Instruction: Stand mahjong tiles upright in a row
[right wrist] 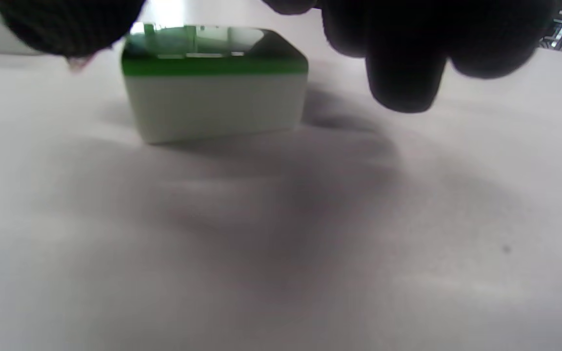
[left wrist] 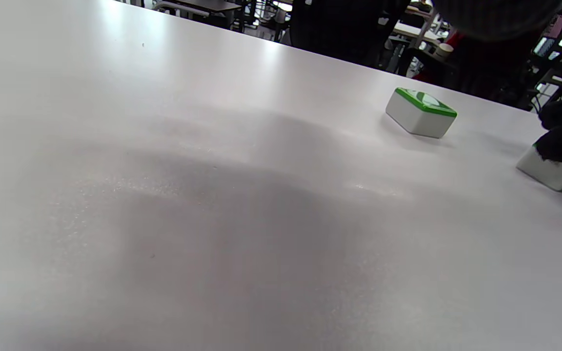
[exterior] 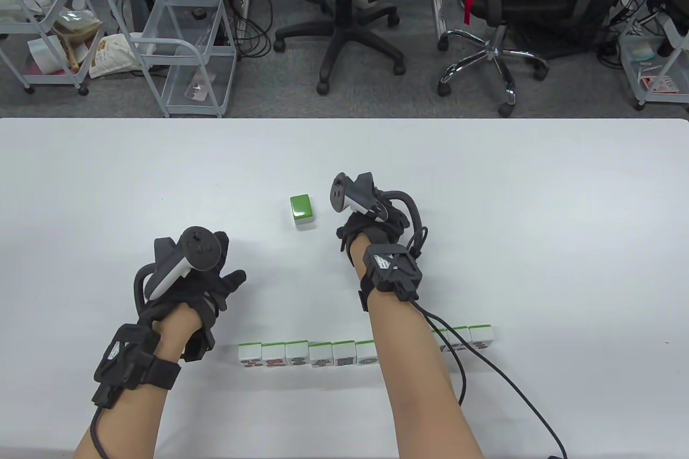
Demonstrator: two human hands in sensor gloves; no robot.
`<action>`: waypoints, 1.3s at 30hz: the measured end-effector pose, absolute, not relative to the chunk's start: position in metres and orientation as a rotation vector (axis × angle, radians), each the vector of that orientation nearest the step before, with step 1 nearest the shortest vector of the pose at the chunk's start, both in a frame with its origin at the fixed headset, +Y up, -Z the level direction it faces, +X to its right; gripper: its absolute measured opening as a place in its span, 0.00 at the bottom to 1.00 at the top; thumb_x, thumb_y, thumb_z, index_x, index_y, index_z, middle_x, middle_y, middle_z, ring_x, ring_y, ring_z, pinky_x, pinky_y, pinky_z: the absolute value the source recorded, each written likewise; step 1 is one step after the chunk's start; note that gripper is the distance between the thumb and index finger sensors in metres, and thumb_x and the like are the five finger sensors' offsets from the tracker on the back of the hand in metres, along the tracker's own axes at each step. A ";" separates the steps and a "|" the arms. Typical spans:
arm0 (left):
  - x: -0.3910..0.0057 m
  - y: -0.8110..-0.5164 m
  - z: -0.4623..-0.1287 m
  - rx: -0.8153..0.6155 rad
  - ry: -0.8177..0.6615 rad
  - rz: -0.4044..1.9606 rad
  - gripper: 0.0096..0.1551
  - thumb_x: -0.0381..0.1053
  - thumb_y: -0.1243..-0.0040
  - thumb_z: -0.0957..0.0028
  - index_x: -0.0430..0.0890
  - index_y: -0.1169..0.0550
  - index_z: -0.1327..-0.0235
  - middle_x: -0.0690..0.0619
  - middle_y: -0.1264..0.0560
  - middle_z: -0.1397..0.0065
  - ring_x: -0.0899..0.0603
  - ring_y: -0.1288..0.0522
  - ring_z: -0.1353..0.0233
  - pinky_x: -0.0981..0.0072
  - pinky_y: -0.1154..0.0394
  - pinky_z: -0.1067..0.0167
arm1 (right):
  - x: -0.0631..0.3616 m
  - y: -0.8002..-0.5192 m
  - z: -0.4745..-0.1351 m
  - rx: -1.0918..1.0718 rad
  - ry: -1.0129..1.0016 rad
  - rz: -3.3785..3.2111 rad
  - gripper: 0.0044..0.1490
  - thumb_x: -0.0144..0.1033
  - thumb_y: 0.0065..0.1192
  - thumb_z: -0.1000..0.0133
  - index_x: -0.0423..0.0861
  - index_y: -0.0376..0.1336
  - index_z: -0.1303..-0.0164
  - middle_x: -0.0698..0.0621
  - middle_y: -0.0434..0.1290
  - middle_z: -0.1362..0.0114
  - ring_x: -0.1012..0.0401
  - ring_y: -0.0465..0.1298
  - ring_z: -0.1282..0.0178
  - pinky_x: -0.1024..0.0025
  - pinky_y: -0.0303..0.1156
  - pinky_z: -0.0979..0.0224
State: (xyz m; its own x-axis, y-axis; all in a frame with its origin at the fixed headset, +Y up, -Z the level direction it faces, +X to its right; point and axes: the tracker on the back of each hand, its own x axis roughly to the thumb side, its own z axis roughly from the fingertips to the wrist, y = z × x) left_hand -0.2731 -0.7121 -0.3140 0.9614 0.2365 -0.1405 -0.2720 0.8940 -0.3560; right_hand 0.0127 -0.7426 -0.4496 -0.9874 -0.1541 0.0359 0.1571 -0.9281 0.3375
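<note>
A row of upright white, green-backed mahjong tiles [exterior: 299,353] stands near the table's front edge, and my right forearm hides its middle. One loose tile [exterior: 302,210] lies flat with its green back up; it also shows in the left wrist view [left wrist: 420,112]. My right hand [exterior: 359,222] is just right of it, over a second flat tile [right wrist: 215,83]. Its thumb [right wrist: 66,24] and fingers [right wrist: 403,63] are spread above that tile, one finger touching its top [left wrist: 561,141], with no grip. My left hand [exterior: 223,265] lies open and empty on the table, left of the loose tile.
The white table [exterior: 538,200] stretches wide on all sides. My right hand's cable [exterior: 500,373] trails over the row's right end. Office chairs [exterior: 350,1] and wire carts [exterior: 183,50] stand beyond the far edge.
</note>
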 end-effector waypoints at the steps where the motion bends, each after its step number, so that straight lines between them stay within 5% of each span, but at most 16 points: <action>1: -0.274 -0.708 -0.314 -0.365 0.094 0.275 0.52 0.73 0.50 0.68 0.60 0.52 0.30 0.52 0.58 0.18 0.34 0.53 0.17 0.37 0.47 0.25 | 0.009 -0.745 -0.451 -0.029 -0.513 -2.933 0.60 0.63 0.62 0.63 0.36 0.50 0.32 0.32 0.64 0.29 0.40 0.80 0.44 0.42 0.74 0.44; 6: -0.276 -0.706 -0.314 -0.357 0.092 0.297 0.52 0.73 0.50 0.68 0.60 0.52 0.30 0.52 0.57 0.18 0.34 0.52 0.17 0.37 0.46 0.25 | -0.001 -0.748 -0.451 -0.114 -0.582 -2.850 0.53 0.52 0.72 0.61 0.33 0.56 0.35 0.32 0.72 0.35 0.40 0.83 0.49 0.43 0.78 0.49; 8: -0.275 -0.709 -0.313 -0.373 0.090 0.277 0.52 0.73 0.50 0.68 0.60 0.52 0.30 0.52 0.57 0.18 0.34 0.52 0.17 0.38 0.46 0.25 | 0.003 -0.746 -0.447 -0.136 -0.698 -2.792 0.51 0.43 0.74 0.62 0.34 0.55 0.34 0.33 0.69 0.32 0.37 0.83 0.46 0.41 0.80 0.49; 11: -0.273 -0.712 -0.312 -0.383 0.090 0.269 0.52 0.72 0.50 0.68 0.60 0.52 0.30 0.52 0.58 0.18 0.34 0.52 0.17 0.38 0.46 0.25 | 0.021 -0.734 -0.441 -0.184 -0.591 -2.813 0.52 0.38 0.72 0.65 0.35 0.53 0.33 0.33 0.65 0.28 0.43 0.88 0.51 0.50 0.85 0.55; 16: -0.271 -0.712 -0.310 -0.386 0.083 0.270 0.52 0.72 0.50 0.68 0.60 0.52 0.30 0.52 0.57 0.18 0.34 0.52 0.17 0.38 0.46 0.25 | 0.073 -0.713 -0.419 -0.324 -0.606 -3.007 0.53 0.33 0.71 0.65 0.33 0.51 0.32 0.29 0.60 0.28 0.37 0.82 0.46 0.42 0.79 0.49; 23: -0.271 -0.714 -0.309 -0.394 0.088 0.282 0.50 0.71 0.54 0.67 0.60 0.52 0.30 0.52 0.57 0.18 0.34 0.52 0.17 0.37 0.47 0.25 | 0.168 -0.689 -0.379 -0.319 -0.575 -3.133 0.51 0.32 0.69 0.65 0.33 0.51 0.32 0.27 0.58 0.28 0.34 0.77 0.48 0.44 0.76 0.49; 29: -0.270 -0.716 -0.309 -0.396 0.087 0.275 0.51 0.72 0.55 0.68 0.59 0.52 0.30 0.51 0.57 0.18 0.34 0.52 0.17 0.37 0.47 0.25 | 0.227 -0.698 -0.341 -0.277 -0.748 -3.036 0.50 0.33 0.68 0.65 0.31 0.53 0.33 0.26 0.60 0.29 0.34 0.78 0.49 0.46 0.75 0.48; 39: -0.267 -0.720 -0.307 -0.418 0.086 0.257 0.51 0.72 0.56 0.69 0.58 0.51 0.30 0.51 0.57 0.18 0.34 0.52 0.17 0.37 0.47 0.25 | 0.259 -0.716 -0.302 -0.300 -1.230 -3.042 0.49 0.33 0.67 0.64 0.31 0.53 0.33 0.26 0.60 0.28 0.34 0.78 0.47 0.46 0.76 0.47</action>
